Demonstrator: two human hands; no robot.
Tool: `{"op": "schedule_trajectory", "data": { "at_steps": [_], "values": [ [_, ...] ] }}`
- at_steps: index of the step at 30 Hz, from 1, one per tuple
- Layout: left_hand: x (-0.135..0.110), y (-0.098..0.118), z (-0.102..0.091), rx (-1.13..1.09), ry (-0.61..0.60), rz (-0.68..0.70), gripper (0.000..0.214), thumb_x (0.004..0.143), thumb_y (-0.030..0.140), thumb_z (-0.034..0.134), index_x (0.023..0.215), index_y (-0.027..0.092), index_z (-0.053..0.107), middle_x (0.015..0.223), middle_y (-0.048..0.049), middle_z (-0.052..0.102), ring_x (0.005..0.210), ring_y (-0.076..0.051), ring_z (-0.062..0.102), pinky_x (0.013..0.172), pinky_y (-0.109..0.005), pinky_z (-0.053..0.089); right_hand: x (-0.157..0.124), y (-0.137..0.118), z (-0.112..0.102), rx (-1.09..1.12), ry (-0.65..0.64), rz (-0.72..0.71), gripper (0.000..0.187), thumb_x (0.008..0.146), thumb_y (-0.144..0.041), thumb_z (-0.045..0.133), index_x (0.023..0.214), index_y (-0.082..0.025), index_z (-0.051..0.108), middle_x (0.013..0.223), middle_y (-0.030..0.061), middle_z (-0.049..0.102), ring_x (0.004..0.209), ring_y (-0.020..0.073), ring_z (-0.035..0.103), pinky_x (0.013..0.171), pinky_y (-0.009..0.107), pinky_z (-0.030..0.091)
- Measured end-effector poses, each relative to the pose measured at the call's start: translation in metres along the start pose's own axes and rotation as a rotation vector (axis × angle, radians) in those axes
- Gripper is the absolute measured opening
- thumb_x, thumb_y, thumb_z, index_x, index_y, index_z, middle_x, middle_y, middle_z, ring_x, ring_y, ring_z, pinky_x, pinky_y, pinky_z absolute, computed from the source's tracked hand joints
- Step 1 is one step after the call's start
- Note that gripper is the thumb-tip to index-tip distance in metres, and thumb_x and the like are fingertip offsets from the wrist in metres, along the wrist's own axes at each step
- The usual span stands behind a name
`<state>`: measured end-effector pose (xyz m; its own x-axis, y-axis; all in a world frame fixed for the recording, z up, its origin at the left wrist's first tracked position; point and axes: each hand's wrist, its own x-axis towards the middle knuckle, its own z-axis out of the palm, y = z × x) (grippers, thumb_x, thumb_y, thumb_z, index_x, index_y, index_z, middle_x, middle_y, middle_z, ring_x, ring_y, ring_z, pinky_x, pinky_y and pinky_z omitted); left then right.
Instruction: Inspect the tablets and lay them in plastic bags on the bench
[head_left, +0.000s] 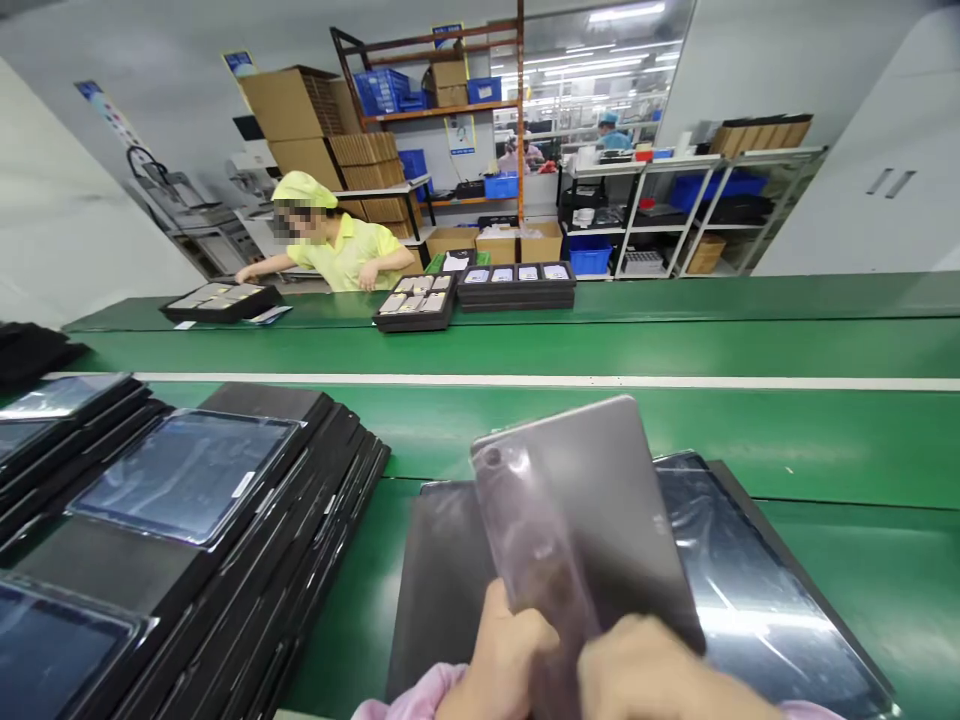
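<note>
A grey tablet [611,510] is held up, tilted, with its back and corner camera facing me. Clear plastic film [529,520] covers its left part and runs down between my hands. My left hand [510,650] is closed on the tablet's lower left edge. Lower right, my right hand [660,670] is closed at the film's edge, in front of the tablet; motion blurs its fingers. Below the tablet lies a dark foam tray [442,570]. To the right, a glossy film-covered tablet [750,580] rests on another dark tray.
Stacked black trays [315,560] holding film-wrapped tablets [199,470] fill the left. A white line [675,382] crosses the green bench [825,350]. Beyond it are trays of small parts [416,300] and a co-worker [337,240] in yellow reaching into a tray [221,302]. Shelves stand behind.
</note>
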<state>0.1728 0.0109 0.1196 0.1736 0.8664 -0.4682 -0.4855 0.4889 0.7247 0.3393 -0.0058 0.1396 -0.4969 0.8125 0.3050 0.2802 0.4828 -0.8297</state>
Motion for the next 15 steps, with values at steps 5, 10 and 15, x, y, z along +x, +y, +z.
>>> {"op": "schedule_trajectory", "data": {
  "at_steps": [5, 10, 15],
  "values": [
    [-0.006, 0.01, -0.001, 0.131, 0.019, 0.281, 0.035, 0.053, 0.019, 0.066, 0.087, 0.012, 0.066, 0.082, -0.0078, 0.067, 0.076, -0.023, 0.059, 0.07, -0.031, 0.047, -0.004, -0.003, -0.019, 0.051, 0.339, 0.172, 0.034, 0.08, -0.046, 0.056, 0.105, -0.023, 0.055, 0.092, 0.0079, 0.061, 0.085, 0.0218, 0.059, 0.069, 0.031, 0.052],
    [-0.021, 0.014, -0.007, 0.363, -0.382, 0.45, 0.064, 0.071, 0.041, 0.063, 0.127, 0.013, 0.05, 0.137, -0.0124, 0.041, 0.13, -0.031, 0.03, 0.108, -0.037, 0.023, 0.009, -0.003, 0.014, 0.024, 0.285, 0.267, 0.063, 0.077, -0.037, 0.06, 0.134, -0.02, 0.038, 0.134, 0.011, 0.042, 0.122, 0.0278, 0.041, 0.101, 0.043, 0.037],
    [-0.001, 0.035, -0.024, 0.43, 0.144, 0.547, 0.081, 0.066, 0.041, 0.07, 0.135, 0.016, 0.037, 0.144, -0.0098, 0.029, 0.134, -0.026, 0.021, 0.111, -0.036, 0.014, 0.009, 0.009, 0.016, 0.294, 0.577, 0.452, 0.043, 0.081, -0.044, 0.054, 0.118, -0.022, 0.054, 0.116, 0.0067, 0.059, 0.11, 0.0259, 0.052, 0.095, 0.038, 0.044]
  ]
}}
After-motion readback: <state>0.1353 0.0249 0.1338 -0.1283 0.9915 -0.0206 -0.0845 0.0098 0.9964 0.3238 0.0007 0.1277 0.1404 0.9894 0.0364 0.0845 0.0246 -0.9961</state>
